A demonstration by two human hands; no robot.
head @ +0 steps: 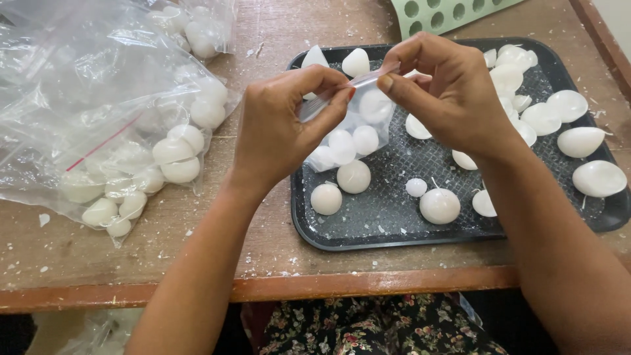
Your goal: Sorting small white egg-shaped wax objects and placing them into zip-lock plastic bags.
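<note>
Small bag (pixel 348 128) of white balls pinched at top edge by both hands, left hand (pixel 282 131) and right hand (pixel 447 92), each grip closed on it; strip runs left-right between them, over tray (pixel 394 217).

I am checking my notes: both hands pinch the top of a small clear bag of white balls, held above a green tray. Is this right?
Not quite. The tray is black, not green, as the head view shows. The left hand and right hand do pinch the top of the small clear bag of white balls.
</note>
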